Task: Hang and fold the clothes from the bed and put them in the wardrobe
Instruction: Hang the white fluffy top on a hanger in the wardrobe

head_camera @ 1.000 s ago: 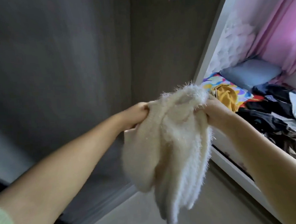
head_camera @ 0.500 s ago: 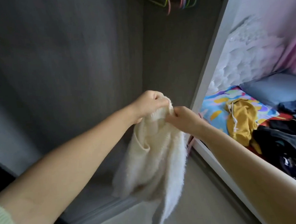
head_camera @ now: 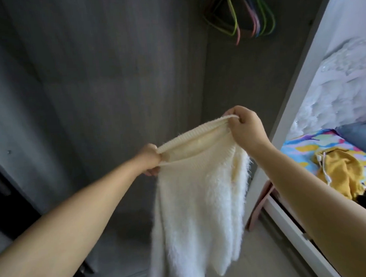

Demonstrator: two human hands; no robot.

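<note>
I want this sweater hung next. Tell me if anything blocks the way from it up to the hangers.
Nothing visible does. The left hand and right hand hold the white sweater stretched by its ribbed opening inside the open wardrobe. The coloured hangers hang above and behind it, with only open space between.

Dark grey wood-grain wall panels (head_camera: 101,83) meet a pale floor (head_camera: 268,259), beside a daylit white frame (head_camera: 314,66).
</note>
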